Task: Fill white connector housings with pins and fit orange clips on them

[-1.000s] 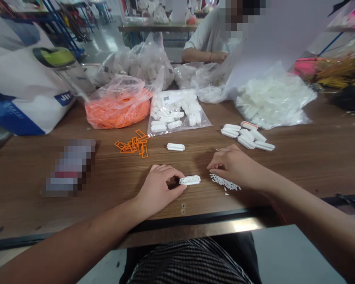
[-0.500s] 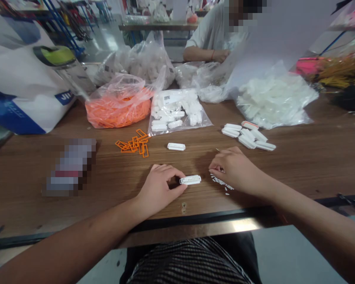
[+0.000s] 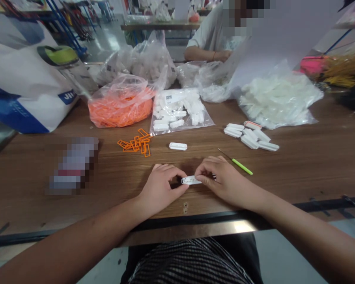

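My left hand [image 3: 163, 185] pinches the left end of a white connector housing [image 3: 190, 180] between thumb and fingers. Rows of small holes show on the housing's upper face. Over its right end, my right hand [image 3: 221, 178] has thumb and forefinger pressed together; whatever lies between the tips is too small or hidden to make out. Most of the pile of tiny white pieces is covered by this hand. Just beyond it lies a green-handled pick [image 3: 241, 166] with a thin metal tip. Another white housing [image 3: 178, 146] rests farther back.
Orange rectangular frames [image 3: 136, 142] lie loose at left, near a bag of orange parts [image 3: 121, 108]. Behind are a bag of white housings [image 3: 177, 108] and a bag of pale parts [image 3: 278, 100]. Several white housings [image 3: 250, 138] sit back right. A person [image 3: 208, 45] sits opposite.
My right hand has moved left from the tiny white pieces to the right end of the housing. The green pick, mostly hidden before, is now in plain view. My left hand keeps its grip.
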{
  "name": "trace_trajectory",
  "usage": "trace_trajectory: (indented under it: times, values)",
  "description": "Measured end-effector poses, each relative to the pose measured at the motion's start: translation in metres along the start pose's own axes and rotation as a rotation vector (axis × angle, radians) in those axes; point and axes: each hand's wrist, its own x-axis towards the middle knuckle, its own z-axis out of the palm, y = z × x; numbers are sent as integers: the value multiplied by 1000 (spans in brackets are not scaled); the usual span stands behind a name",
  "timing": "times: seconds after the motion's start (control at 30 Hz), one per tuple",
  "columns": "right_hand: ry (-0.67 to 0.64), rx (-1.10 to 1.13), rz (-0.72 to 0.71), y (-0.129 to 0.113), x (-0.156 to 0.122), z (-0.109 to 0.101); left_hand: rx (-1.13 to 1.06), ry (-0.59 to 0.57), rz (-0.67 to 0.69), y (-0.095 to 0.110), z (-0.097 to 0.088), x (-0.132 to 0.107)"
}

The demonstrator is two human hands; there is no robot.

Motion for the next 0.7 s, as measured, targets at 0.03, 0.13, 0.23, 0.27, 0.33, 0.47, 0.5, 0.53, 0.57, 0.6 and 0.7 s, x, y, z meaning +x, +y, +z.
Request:
trace_trajectory:
  times: [0.03, 0.13, 0.23, 0.27, 0.33, 0.47, 0.5, 0.53, 0.57, 0.6, 0.7]
  values:
    - [-3, -17, -11, -1, 1, 3, 3, 4, 1, 0, 0, 0]
    - [-12, -83, -31, -2, 3, 7, 6, 5, -1, 1, 1, 0]
    - [-28, -126, -37, -4, 4, 8, 5, 1, -9, 1, 1, -1]
    - [-29, -132, -41, -4, 4, 8, 5, 0, -10, 1, 1, -1]
    - [-30, -140, -48, -5, 4, 8, 5, -5, -10, 2, 0, -1]
    - [-27, -155, -58, -6, 2, 7, 3, -13, -13, 1, 0, -1]
    - [-29, -155, -57, -6, 2, 6, 5, -12, -13, 1, 0, -1]
    - [-29, -156, -55, -6, 2, 6, 7, -10, -14, 1, 0, -1]
    - [-31, -158, -52, -6, 1, 6, 9, -10, -14, 1, 0, -1]
    - [-32, -165, -52, -6, 1, 6, 10, -10, -14, 1, 0, -1]
    - [-21, -215, -76, -6, 2, 7, 6, -8, -11, 1, 0, -1]
